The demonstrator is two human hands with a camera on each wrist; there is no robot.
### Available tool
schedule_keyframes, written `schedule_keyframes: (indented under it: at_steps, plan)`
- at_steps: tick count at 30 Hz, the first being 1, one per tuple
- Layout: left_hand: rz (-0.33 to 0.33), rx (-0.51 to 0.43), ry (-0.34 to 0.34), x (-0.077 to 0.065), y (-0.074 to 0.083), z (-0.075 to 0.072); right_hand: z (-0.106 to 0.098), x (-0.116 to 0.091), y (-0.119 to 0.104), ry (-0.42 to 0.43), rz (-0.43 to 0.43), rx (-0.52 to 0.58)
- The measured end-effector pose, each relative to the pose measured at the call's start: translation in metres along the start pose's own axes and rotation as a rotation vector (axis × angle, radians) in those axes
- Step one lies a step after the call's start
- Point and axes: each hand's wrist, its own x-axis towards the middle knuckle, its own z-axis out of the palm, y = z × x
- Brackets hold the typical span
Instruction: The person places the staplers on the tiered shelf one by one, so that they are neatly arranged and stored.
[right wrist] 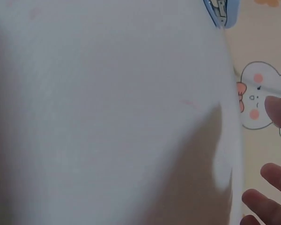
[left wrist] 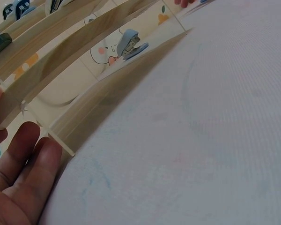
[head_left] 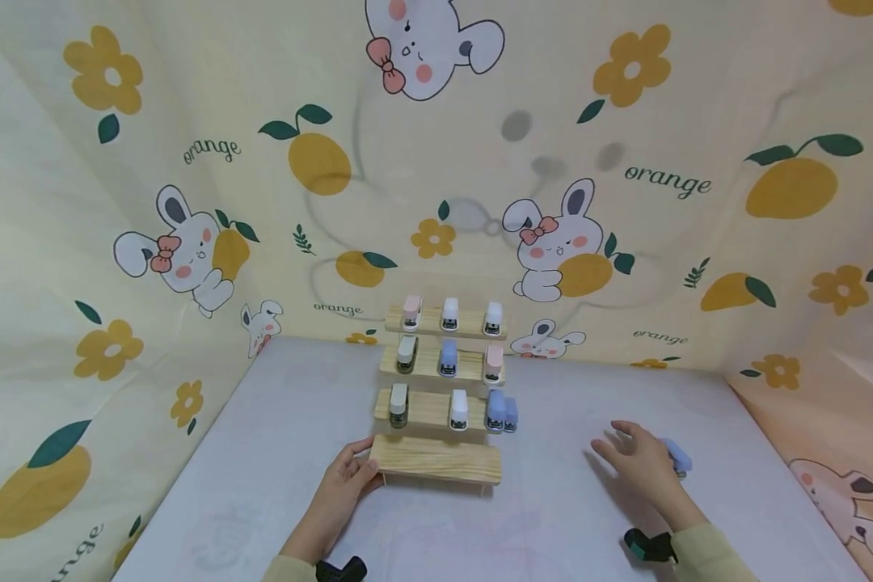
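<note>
A tiered wooden display stand (head_left: 436, 455) bears several small staplers. My left hand (head_left: 351, 474) grips the left end of its lowest board, which holds no stapler; in the left wrist view the other fingers (left wrist: 49, 157) extend beneath the board. My right hand (head_left: 642, 465) hovers over the table to the right, fingers spread and nothing held. Beside it lies a blue stapler (head_left: 676, 457), partly hidden by the hand. The tier above the lowest carries a grey stapler (head_left: 398, 406), a white stapler (head_left: 459, 411) and a blue stapler (head_left: 495, 410) at its right end.
Another blue stapler (head_left: 511, 414) sits just off the stand's right side. Pink, white, grey and blue staplers stand on the upper tiers, including a pink stapler (head_left: 411, 311). A printed cloth backdrop (head_left: 436, 186) encloses the white table (head_left: 575, 517) at the back and sides.
</note>
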Motion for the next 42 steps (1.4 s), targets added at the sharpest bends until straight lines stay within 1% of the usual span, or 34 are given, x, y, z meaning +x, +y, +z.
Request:
schedule_keyframes:
  at_steps: [5,15,18,23,28,33,35,38,42]
  plan:
    - [0.003,-0.002,0.002,0.000,0.000,0.000,0.003,0.000,0.004,-0.036,0.022,0.012]
    - [0.014,0.003,0.014,-0.001,-0.001,-0.002,0.012,0.004,0.010,-0.027,-0.031,0.026]
    - [0.010,-0.003,0.014,-0.001,-0.002,-0.002,0.011,0.004,0.010,-0.037,-0.018,0.030]
    - [0.005,-0.008,0.009,-0.001,-0.002,-0.001,0.002,-0.002,0.006,-0.032,0.012,0.038]
    - [0.004,-0.005,0.004,0.000,-0.002,-0.001,-0.009,-0.007,0.006,0.042,-0.012,0.015]
    - [0.006,0.000,-0.001,0.001,-0.002,-0.001,-0.015,-0.007,0.016,0.156,-0.038,-0.091]
    - [0.004,0.002,-0.002,0.001,-0.002,-0.001,-0.017,-0.007,0.021,0.191,-0.041,-0.112]
    - [0.000,0.003,-0.001,0.001,-0.001,-0.001,-0.021,-0.007,0.027,0.220,-0.034,-0.098]
    - [0.004,-0.003,-0.005,0.000,-0.001,-0.001,-0.027,-0.009,0.026,0.233,-0.011,-0.054]
